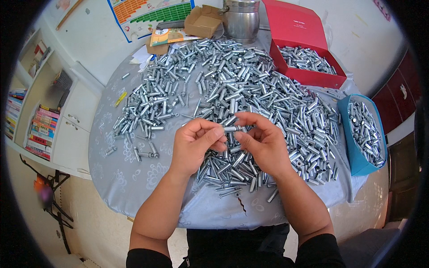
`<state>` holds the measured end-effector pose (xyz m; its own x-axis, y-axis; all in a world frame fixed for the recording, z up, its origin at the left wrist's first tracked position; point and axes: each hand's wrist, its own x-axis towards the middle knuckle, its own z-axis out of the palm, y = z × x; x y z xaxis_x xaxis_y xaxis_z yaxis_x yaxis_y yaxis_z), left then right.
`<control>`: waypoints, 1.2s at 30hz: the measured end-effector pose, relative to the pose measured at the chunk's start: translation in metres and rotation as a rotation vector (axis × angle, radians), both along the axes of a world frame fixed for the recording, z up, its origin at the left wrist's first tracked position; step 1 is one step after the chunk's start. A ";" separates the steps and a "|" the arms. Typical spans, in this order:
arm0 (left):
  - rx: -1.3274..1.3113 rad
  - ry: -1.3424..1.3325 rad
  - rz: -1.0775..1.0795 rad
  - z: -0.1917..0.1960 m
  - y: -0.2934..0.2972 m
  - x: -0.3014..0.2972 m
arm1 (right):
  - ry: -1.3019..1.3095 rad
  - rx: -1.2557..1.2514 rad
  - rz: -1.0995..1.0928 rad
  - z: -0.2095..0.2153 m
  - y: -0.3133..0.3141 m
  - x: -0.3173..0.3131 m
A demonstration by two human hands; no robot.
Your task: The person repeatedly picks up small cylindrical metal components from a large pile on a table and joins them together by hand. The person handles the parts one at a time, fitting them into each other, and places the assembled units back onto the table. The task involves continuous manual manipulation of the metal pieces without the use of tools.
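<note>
Between my hands, above the heap, is a silvery expansion bolt (230, 129) lying level. My left hand (192, 145) pinches its left end between thumb and fingers. At its right end, my right hand (266, 143) has thumb and index finger closed around the tip, partly hiding it. Beneath and around both hands spreads a large heap of metal sleeves and bolts (232, 96). Left of my left hand, a smaller group of assembled bolts (149, 102) lies on the grey patterned tablecloth (116, 178).
A red box (313, 80) full of metal pieces stands open at the back right, with a teal fabric bin (346, 134) of them nearer me. A metal pot (241, 20) and a small cardboard box (203, 21) sit at the back. A yellow tool (120, 98) lies left.
</note>
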<state>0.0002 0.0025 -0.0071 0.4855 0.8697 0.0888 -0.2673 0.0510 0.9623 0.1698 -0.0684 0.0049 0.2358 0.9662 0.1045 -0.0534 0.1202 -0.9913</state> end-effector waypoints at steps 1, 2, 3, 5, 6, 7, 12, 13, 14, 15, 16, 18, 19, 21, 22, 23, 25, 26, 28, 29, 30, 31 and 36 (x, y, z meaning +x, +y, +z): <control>-0.002 -0.001 0.002 0.000 0.000 0.000 | -0.006 0.013 -0.028 0.002 0.000 -0.001; -0.001 0.006 -0.003 0.000 0.000 0.000 | -0.030 -0.041 0.007 0.001 0.000 0.001; -0.002 0.013 -0.008 0.000 -0.001 0.000 | -0.054 -0.096 0.041 -0.002 0.001 0.006; -0.001 0.016 -0.008 -0.001 -0.001 -0.001 | -0.056 -0.109 0.060 -0.003 0.002 0.006; 0.000 0.013 -0.004 0.000 -0.002 0.000 | -0.034 -0.067 0.044 -0.003 0.001 0.004; 0.002 0.010 0.000 0.000 -0.002 0.000 | -0.011 -0.025 0.028 -0.002 0.000 0.003; 0.010 0.014 0.016 0.001 -0.001 0.000 | 0.002 -0.126 0.069 0.001 0.000 0.006; 0.013 0.012 0.011 0.001 -0.001 0.000 | -0.032 -0.160 0.093 0.000 0.001 0.008; 0.013 0.014 0.010 0.001 -0.001 0.000 | -0.039 -0.101 0.054 -0.001 0.001 0.006; 0.013 0.015 0.010 0.000 -0.001 0.000 | -0.047 -0.042 0.016 -0.002 0.001 0.003; 0.014 0.017 0.011 0.000 0.000 0.000 | -0.054 0.017 -0.022 -0.002 0.001 0.001; 0.008 0.030 0.001 0.001 -0.002 0.002 | -0.026 -0.084 0.011 0.002 0.001 0.004; 0.005 0.036 -0.003 0.001 -0.003 0.002 | -0.011 -0.134 0.028 0.004 0.001 0.005; 0.012 0.028 -0.009 0.000 -0.004 0.002 | -0.007 -0.092 0.033 -0.002 0.002 0.005; 0.016 0.023 -0.013 -0.001 -0.004 0.002 | -0.005 -0.070 0.034 -0.004 0.002 0.005; 0.019 0.020 -0.013 -0.001 -0.003 0.002 | 0.021 -0.049 0.005 -0.002 0.002 0.003; 0.023 0.016 -0.009 -0.001 -0.001 0.001 | 0.075 -0.007 -0.051 0.001 0.002 -0.003; 0.023 0.015 -0.004 -0.001 -0.001 0.000 | 0.049 -0.058 -0.023 0.002 0.002 -0.001; 0.022 0.010 0.007 -0.003 0.000 0.000 | -0.004 -0.160 0.037 0.004 0.001 0.004; 0.026 0.015 0.011 -0.002 -0.001 0.000 | -0.017 -0.131 0.031 0.002 0.002 0.004; 0.029 0.019 0.013 0.000 -0.002 0.000 | -0.029 -0.102 0.021 -0.001 0.002 0.005; 0.032 0.023 0.016 0.001 -0.002 0.001 | -0.042 -0.074 0.013 -0.003 0.002 0.005; 0.040 0.022 0.010 0.002 -0.002 0.002 | -0.011 -0.099 0.000 0.002 0.002 0.005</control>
<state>0.0022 0.0000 -0.0048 0.4786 0.8707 0.1134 -0.2463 0.0092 0.9691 0.1748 -0.0667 0.0069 0.2356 0.9718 0.0113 -0.0427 0.0220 -0.9988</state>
